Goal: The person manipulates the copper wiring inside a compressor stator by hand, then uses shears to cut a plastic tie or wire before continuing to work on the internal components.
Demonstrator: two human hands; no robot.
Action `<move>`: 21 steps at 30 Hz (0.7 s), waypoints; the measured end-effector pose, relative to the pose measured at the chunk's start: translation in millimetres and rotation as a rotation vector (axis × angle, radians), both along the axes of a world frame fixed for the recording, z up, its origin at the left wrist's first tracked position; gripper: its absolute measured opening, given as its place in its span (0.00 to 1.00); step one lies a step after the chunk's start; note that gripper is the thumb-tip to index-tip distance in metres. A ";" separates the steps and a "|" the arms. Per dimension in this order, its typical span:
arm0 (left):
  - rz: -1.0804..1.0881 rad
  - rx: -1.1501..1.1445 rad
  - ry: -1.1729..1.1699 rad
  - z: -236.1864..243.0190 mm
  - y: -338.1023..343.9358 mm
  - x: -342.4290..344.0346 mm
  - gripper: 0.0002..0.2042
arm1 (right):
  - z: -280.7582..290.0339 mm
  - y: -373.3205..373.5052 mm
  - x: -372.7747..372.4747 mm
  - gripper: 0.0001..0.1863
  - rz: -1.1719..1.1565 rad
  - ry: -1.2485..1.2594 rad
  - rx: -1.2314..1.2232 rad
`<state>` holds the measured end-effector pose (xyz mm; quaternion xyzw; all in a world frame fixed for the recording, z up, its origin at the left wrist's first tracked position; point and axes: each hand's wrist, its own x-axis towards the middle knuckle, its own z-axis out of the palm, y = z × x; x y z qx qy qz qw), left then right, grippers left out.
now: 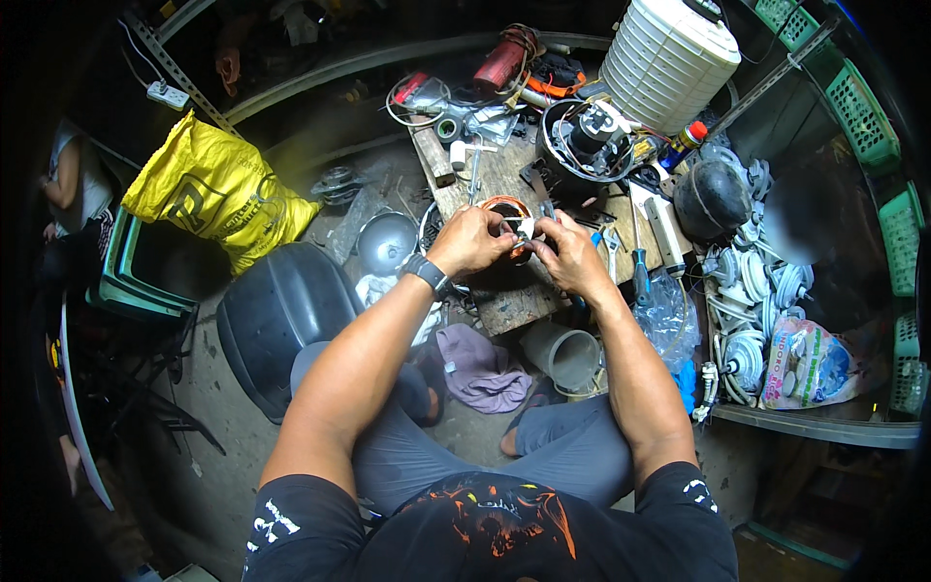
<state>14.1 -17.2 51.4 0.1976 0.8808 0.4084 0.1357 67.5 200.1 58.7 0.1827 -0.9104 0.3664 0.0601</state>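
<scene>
A ring of copper winding (504, 205), looking like a motor stator, sits on the worn wooden bench top (519, 303) in front of me. My left hand (469, 242) comes in from its near left side, thumb and fingers pinched together at the coil. On the other side my right hand (572, 257) is also closed in a pinch, fingertips almost meeting the left ones. A small white piece (527, 227) shows between the fingertips; which hand grips it is hard to see. The fingers hide the near part of the coil.
Right of my hands lie a wrench (611, 249) and a teal-handled screwdriver (641, 278). A round housing with a motor (588, 136) stands behind. A grey bucket (562, 355) sits below the bench edge. Left are a black plastic shell (283, 315) and a yellow sack (213, 189).
</scene>
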 end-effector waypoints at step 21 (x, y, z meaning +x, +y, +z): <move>-0.171 0.113 -0.080 -3.4 -14.8 -5.8 0.08 | -16.8 -5.8 -13.7 0.08 0.027 0.003 0.182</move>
